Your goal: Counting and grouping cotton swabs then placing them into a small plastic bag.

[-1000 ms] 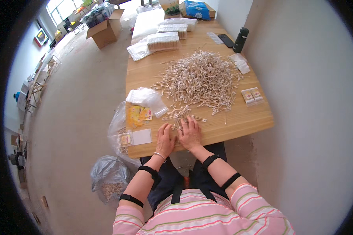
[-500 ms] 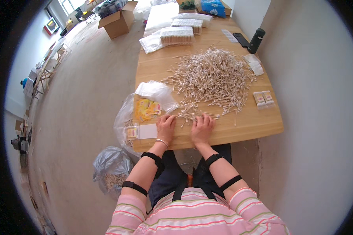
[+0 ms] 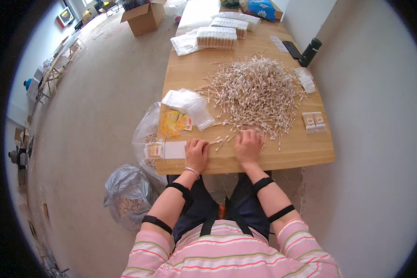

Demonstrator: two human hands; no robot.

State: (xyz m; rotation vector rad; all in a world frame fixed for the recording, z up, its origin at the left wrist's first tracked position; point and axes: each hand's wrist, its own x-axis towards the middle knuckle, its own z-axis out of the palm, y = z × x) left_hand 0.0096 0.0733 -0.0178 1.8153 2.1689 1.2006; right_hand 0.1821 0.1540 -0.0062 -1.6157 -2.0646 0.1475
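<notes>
A big loose heap of cotton swabs (image 3: pixel 259 90) covers the middle of the wooden table (image 3: pixel 306 153). My left hand (image 3: pixel 197 154) rests near the front edge with its fingers curled together, and a few cotton swabs (image 3: pixel 216 140) stick out from its fingertips. At the heap's near edge my right hand (image 3: pixel 249 146) bends its fingers down over swabs; the fingertips are hidden and slightly blurred. Left of my left hand lies a white card strip (image 3: pixel 175 150). Beside that is a clear pack of swabs with a yellow label (image 3: pixel 155 150).
Yellow printed cards (image 3: pixel 173 123) and clear plastic bags (image 3: pixel 187 104) lie at left. Small finished packs (image 3: pixel 314 121) sit at right. Bundled packs (image 3: pixel 217 38), a phone (image 3: pixel 291 49) and a dark bottle (image 3: pixel 310 52) stand farther back. A bag of swabs (image 3: pixel 129 194) is on the floor.
My right hand has moved right, onto the heap's near edge. Loose swabs between my hands are fewer. My left hand stays nearly in place, and the view has shifted slightly.
</notes>
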